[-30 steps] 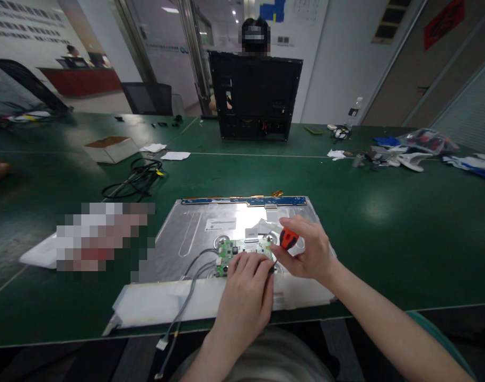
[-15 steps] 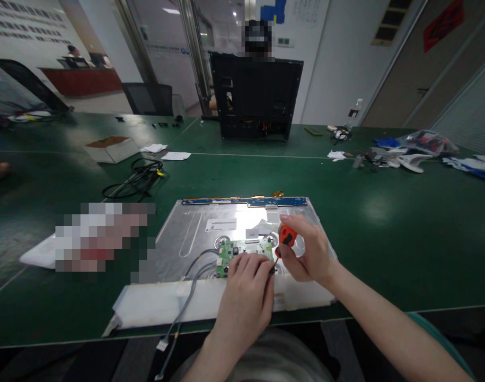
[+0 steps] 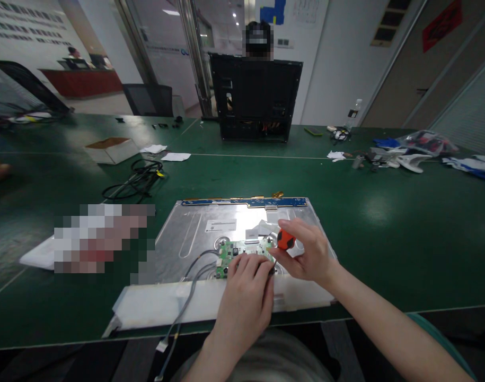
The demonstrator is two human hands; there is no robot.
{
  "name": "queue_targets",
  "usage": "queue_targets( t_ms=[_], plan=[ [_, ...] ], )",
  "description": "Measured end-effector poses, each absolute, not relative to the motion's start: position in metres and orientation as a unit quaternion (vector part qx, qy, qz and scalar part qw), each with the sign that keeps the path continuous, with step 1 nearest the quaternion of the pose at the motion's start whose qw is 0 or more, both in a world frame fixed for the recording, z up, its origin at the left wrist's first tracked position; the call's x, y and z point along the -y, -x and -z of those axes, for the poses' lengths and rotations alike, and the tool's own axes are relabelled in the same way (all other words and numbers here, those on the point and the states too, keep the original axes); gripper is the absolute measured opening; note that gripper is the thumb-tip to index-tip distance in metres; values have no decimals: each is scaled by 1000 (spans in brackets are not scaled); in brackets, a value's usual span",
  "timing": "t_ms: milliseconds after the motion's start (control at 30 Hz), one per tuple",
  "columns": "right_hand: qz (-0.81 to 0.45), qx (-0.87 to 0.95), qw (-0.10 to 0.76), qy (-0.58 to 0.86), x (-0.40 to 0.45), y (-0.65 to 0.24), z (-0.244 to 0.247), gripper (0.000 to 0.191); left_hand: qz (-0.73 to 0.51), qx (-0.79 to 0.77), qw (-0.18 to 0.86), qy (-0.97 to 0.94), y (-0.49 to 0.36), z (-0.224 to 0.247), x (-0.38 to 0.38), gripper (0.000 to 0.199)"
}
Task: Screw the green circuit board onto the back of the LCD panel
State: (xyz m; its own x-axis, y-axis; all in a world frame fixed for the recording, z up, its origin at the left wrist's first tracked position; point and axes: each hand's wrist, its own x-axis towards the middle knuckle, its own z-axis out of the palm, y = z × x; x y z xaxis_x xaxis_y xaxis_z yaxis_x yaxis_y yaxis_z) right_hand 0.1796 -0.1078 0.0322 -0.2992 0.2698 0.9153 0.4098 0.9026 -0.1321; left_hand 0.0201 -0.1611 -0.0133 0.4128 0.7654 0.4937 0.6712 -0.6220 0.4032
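Observation:
A flat display panel (image 3: 173, 241) lies back side up in front of me, with a small green circuit board (image 3: 238, 246) on its metal back. My left hand (image 3: 248, 278) is closed over the board's right part, fingers bent and pressed down on it; the thumb side is partly hidden. In my right hand (image 3: 308, 249) is a screwdriver with an orange-and-black handle (image 3: 285, 240), pinched between thumb and fingers. Its shaft slants down to the board's right edge beside my left fingertips; the tip is hidden. Grey cables (image 3: 192, 286) run from the board over a white strip (image 3: 162, 302) at the panel's near edge.
Across the green table (image 3: 385, 239) stands a black monitor housing (image 3: 256, 98), a person behind it. A white box (image 3: 111, 150), black cables (image 3: 137, 178) and papers (image 3: 176, 157) lie to the left. Tools, gloves (image 3: 470, 164) and a bottle (image 3: 354, 112) are at the far right.
My right hand's fingers have turned the screwdriver handle, and the thumb has shifted left over it. My left hand stays in place on the board.

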Motion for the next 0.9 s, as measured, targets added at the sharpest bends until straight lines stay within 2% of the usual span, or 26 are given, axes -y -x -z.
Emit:
queue_targets(
  t_ms=[267, 600, 900],
  plan=[
    [42, 807, 548, 218, 111, -182, -33, 54, -338, -424, 93, -835, -21, 12, 160, 19],
    [65, 795, 565, 212, 108, -179, -32, 45, -331, -431, 77, -836, -20, 12, 162, 13],
    [44, 808, 552, 203, 110, -180, -32, 49, -328, -428, 97, -837, -20, 12, 161, 16]
  ],
)
